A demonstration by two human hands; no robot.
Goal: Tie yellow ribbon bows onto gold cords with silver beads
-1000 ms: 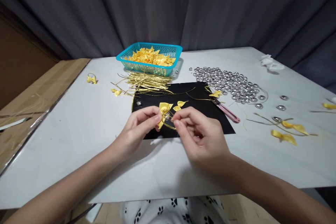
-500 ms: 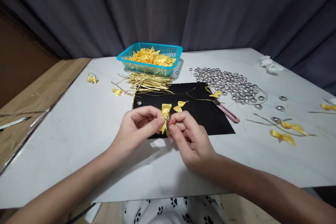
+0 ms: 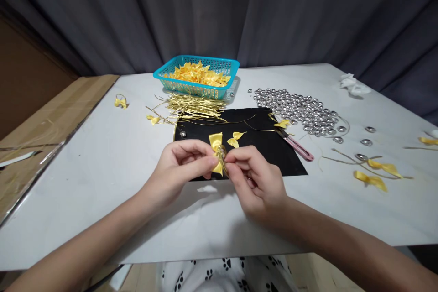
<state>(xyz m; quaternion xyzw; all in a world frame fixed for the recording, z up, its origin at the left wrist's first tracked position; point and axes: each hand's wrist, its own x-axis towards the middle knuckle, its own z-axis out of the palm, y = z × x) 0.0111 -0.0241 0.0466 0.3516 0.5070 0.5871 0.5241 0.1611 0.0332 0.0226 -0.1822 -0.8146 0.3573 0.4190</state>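
Note:
A yellow ribbon bow [image 3: 216,140] with gold wire [image 3: 221,159] around its middle is held upright over the black sheet [image 3: 270,155]. My left hand [image 3: 185,164] pinches it from the left between thumb and fingers. From the right, the fingertips of my right hand [image 3: 255,175] are closed on the gold wire beside the bow's centre. Something shiny shows at the centre, partly covered by the wire. Just behind my hands, a loose yellow bow [image 3: 236,139] lies on the black sheet.
A blue basket [image 3: 196,86] of yellow bows stands at the back, gold wires [image 3: 196,107] before it. Silver beads [image 3: 297,109] spread right of centre. Pink-handled snips [image 3: 297,146] lie on the sheet's right edge; more bows [image 3: 371,180] lie at right.
The held bow has turned to show more of its face, and the gold loop now looks narrower. My right hand has shifted slightly right and down.

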